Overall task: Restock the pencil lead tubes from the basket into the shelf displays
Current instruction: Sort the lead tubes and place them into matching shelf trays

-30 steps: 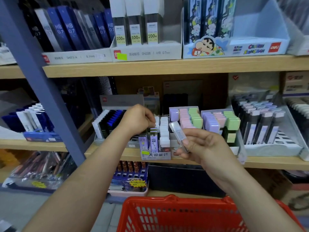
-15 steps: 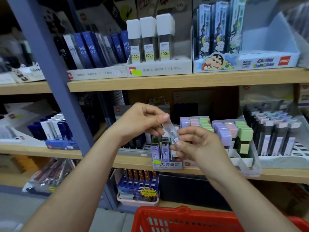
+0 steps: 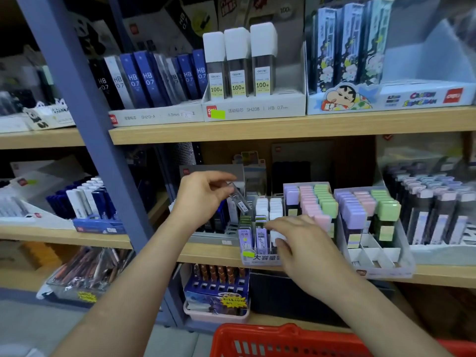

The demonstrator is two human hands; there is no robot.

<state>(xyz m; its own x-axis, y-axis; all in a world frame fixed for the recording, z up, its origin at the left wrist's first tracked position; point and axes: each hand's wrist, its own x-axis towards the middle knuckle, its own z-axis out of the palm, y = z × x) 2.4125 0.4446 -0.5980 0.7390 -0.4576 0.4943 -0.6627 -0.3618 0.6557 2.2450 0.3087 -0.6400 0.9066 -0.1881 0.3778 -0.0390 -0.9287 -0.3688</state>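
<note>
Wooden shelf boards on a blue-grey post, packed with stationery boxes. Left grip pinches a clear lead tube, tilted, above the dark tubes on the middle shelf. Right grip lays its fingers on a white-capped tube in the small front display; gripping or only touching, cannot tell. Pastel caps stand just to the right. Red basket sits below. The right grip hides part of the display's front.

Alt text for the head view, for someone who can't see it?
A person's left hand holds a clear lead tube tilted above a small shelf display of tubes, while the right hand touches a white-capped tube in it. A red basket sits below.
</note>
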